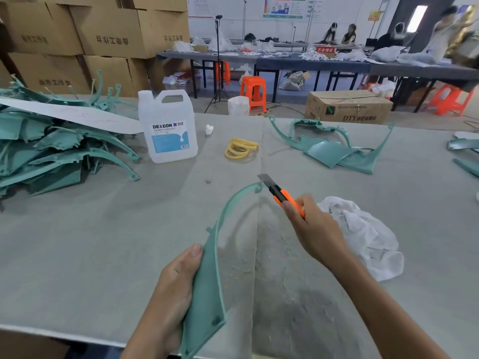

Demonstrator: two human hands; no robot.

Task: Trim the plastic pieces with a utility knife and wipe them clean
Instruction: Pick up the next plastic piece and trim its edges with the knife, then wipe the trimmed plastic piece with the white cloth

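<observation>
My left hand [172,286] grips the wide lower end of a teal plastic piece [207,294], whose thin curved arm rises to a hooked tip near the table's middle. My right hand [312,229] holds an orange and black utility knife [281,195]. Its bare blade points up and left and sits right beside the hooked tip. A crumpled white cloth [368,237] lies on the table just right of my right hand.
A heap of teal pieces [51,149] fills the left of the grey table [103,242], a few more [334,149] lie far right. A white DEXCON jug [168,128] and yellow rubber bands [239,149] stand mid-table. Cardboard boxes, orange stools and people are beyond.
</observation>
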